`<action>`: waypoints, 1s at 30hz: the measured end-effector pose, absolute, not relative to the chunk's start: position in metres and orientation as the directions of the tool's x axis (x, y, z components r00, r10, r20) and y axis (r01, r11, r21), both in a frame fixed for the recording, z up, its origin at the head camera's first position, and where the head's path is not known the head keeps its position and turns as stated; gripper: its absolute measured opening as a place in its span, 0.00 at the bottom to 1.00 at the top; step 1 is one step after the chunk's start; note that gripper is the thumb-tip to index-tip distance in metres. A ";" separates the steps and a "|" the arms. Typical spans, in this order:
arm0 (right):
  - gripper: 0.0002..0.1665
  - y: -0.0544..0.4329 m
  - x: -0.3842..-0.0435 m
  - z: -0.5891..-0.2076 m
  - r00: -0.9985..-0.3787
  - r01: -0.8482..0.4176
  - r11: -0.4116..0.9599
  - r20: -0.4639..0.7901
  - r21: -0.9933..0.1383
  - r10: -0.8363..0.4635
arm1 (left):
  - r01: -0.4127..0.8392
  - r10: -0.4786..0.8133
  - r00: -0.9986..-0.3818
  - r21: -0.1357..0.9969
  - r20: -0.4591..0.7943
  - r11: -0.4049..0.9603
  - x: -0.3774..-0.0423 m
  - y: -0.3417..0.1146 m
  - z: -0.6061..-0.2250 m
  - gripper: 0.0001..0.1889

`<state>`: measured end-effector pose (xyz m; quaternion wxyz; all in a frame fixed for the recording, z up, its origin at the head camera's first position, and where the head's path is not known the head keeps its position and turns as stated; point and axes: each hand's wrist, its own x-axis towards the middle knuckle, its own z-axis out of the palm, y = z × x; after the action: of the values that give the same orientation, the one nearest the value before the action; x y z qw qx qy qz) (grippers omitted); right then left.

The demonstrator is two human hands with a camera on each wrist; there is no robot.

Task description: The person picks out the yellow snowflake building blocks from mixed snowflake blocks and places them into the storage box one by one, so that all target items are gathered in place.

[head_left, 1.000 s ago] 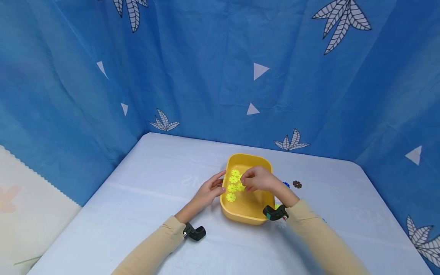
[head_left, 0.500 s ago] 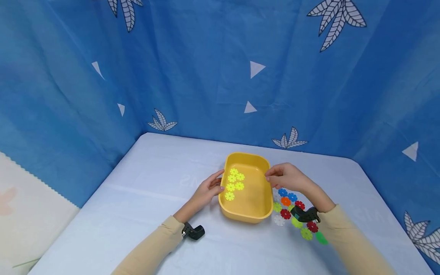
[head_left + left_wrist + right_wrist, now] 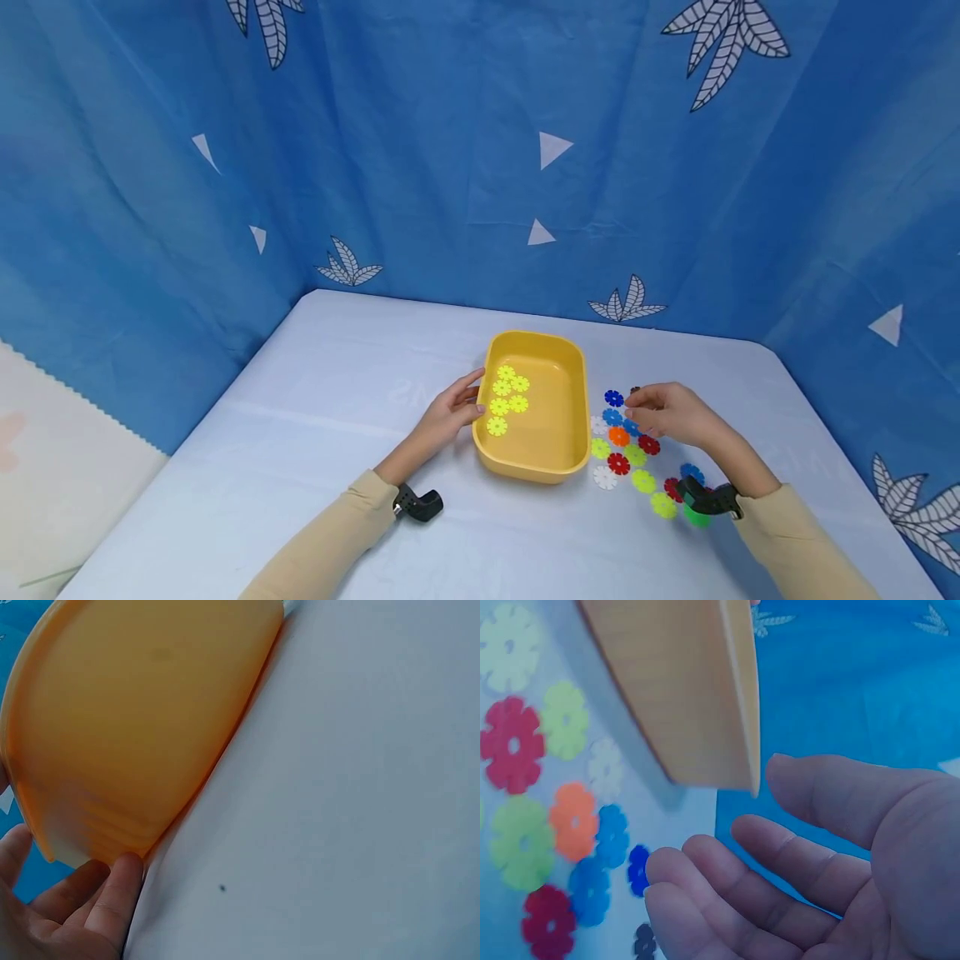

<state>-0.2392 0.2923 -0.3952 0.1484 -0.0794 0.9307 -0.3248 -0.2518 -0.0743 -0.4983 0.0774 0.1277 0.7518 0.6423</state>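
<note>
Fingertips of my left hand rest against the left side of the yellow basin, at the rim and along the outer wall. Inside lie several yellow-green snowflake discs, gathered on the left. My right hand hovers right of the basin over a spread of loose snowflake discs. Its thumb and fingers stand apart with nothing between them in the right wrist view. Near that hand lie a dark blue disc, an orange disc and light blue ones, one partly hidden by the hand.
More discs lie toward the table's front right: a red disc, a white disc, yellow-green ones and a green disc partly under the right wrist camera. A blue patterned curtain stands behind the white table.
My right hand has come out of the basin and moved right, over the loose discs, uncovering the yellow-green discs inside. My left hand stays at the basin's left side.
</note>
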 end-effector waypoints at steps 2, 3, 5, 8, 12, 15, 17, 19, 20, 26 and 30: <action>0.24 0.297 -0.238 -0.400 -0.946 -0.025 0.777 -0.236 -0.629 -0.222 | 0.092 0.288 -0.956 0.986 0.048 0.142 -0.251 -0.075 -0.498 0.35; 0.25 0.299 -0.237 -0.403 -0.947 -0.014 0.775 -0.241 -0.632 -0.213 | 0.092 0.287 -0.957 0.986 0.048 0.142 -0.251 -0.075 -0.497 0.35; 0.25 0.304 -0.236 -0.407 -0.947 0.006 0.773 -0.251 -0.634 -0.199 | 0.090 0.283 -0.958 0.986 0.047 0.141 -0.250 -0.075 -0.497 0.35; 0.25 0.309 -0.234 -0.414 -0.947 0.027 0.764 -0.261 -0.645 -0.188 | 0.085 0.281 -0.959 0.986 0.042 0.143 -0.250 -0.075 -0.497 0.35; 0.24 0.313 -0.231 -0.421 -0.948 0.048 0.752 -0.268 -0.657 -0.174 | 0.086 0.281 -0.959 0.986 0.042 0.145 -0.251 -0.075 -0.498 0.35; 0.25 0.315 -0.228 -0.427 -0.948 0.067 0.746 -0.276 -0.662 -0.160 | 0.087 0.282 -0.958 0.986 0.043 0.143 -0.251 -0.074 -0.498 0.35; 0.26 0.316 -0.226 -0.431 -0.947 0.084 0.742 -0.284 -0.665 -0.147 | 0.084 0.281 -0.959 0.986 0.041 0.143 -0.251 -0.074 -0.497 0.35; 0.26 0.316 -0.225 -0.435 -0.948 0.092 0.741 -0.286 -0.665 -0.138 | 0.079 0.280 -0.959 0.986 0.036 0.144 -0.251 -0.074 -0.497 0.35; 0.26 0.316 -0.224 -0.436 -0.949 0.101 0.741 -0.287 -0.664 -0.128 | 0.077 0.279 -0.960 0.986 0.034 0.145 -0.251 -0.074 -0.497 0.35; 0.26 0.315 -0.222 -0.441 -0.956 0.103 0.740 -0.272 -0.665 -0.112 | 0.076 0.277 -0.960 0.986 0.032 0.151 -0.251 -0.074 -0.497 0.35; 0.26 0.313 -0.223 -0.443 -0.955 0.104 0.741 -0.273 -0.664 -0.111 | 0.077 0.278 -0.960 0.986 0.033 0.148 -0.251 -0.075 -0.497 0.34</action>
<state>-0.2232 0.3133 -0.4429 0.1492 -0.0021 0.9210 -0.3599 -0.2506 -0.0746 -0.4966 0.0784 0.1180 0.7537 0.6418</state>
